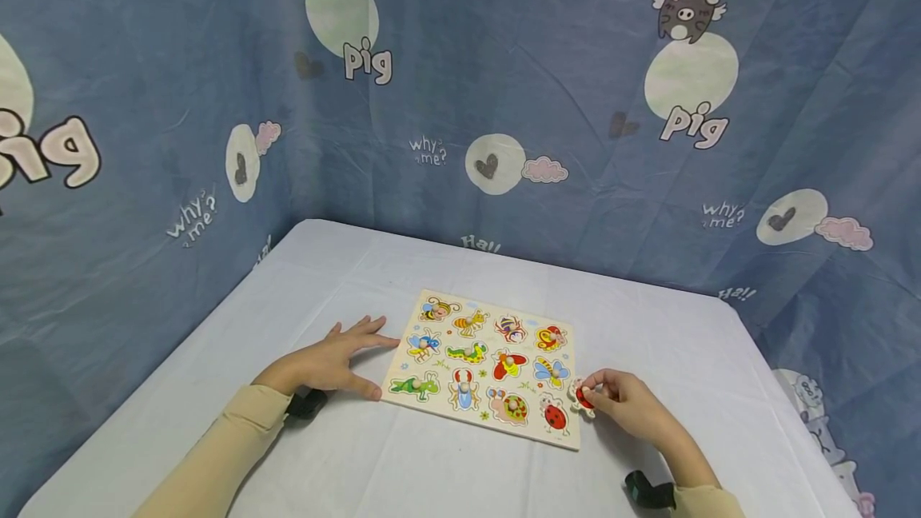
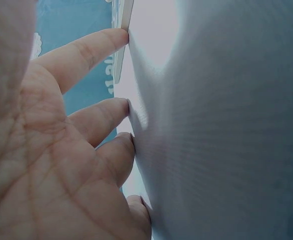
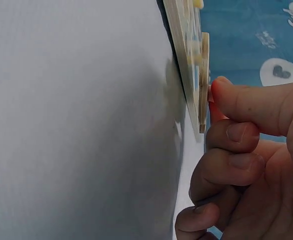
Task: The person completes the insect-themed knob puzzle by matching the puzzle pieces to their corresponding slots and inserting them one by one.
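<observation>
A wooden insect peg puzzle board (image 1: 480, 415) lies on the white table, with knobbed pieces such as a caterpillar, a stag beetle and a snail in its slots. My right hand (image 1: 629, 406) pinches the knob of a ladybug puzzle piece (image 1: 583, 396) at the board's right edge, beside a printed ladybug picture (image 1: 555, 416) in the lower right corner. In the right wrist view the ladybug piece (image 3: 204, 85) appears edge-on, its thin wood side showing. My left hand (image 1: 334, 358) has its fingers spread, with thumb and index finger touching the board's left edge; other fingertips rest on the cloth.
A white cloth (image 1: 345, 262) covers the table. Blue curtains (image 1: 446, 86) with pig prints hang behind and along the sides. Dark wrist devices (image 1: 651, 491) sit near the cuffs of both beige sleeves (image 1: 216, 454).
</observation>
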The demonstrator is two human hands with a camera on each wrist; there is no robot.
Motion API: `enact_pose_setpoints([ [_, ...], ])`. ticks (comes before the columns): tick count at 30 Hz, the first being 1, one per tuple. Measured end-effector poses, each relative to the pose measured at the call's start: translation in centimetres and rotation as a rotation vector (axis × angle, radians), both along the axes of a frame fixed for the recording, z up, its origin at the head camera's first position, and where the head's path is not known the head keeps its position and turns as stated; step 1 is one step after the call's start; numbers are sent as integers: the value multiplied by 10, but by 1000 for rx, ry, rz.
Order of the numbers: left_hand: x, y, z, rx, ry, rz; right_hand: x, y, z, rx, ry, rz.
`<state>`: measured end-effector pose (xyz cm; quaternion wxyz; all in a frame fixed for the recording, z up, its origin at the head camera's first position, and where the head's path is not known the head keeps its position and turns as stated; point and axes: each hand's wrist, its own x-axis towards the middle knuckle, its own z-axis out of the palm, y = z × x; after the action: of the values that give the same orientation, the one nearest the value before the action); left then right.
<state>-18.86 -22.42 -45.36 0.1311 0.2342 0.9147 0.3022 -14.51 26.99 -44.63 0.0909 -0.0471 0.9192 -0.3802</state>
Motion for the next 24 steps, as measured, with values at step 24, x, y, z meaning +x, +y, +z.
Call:
enact_pose_setpoints([
  [24, 1, 1, 3, -6, 0, -4, 11, -15, -3, 8, -13, 119],
])
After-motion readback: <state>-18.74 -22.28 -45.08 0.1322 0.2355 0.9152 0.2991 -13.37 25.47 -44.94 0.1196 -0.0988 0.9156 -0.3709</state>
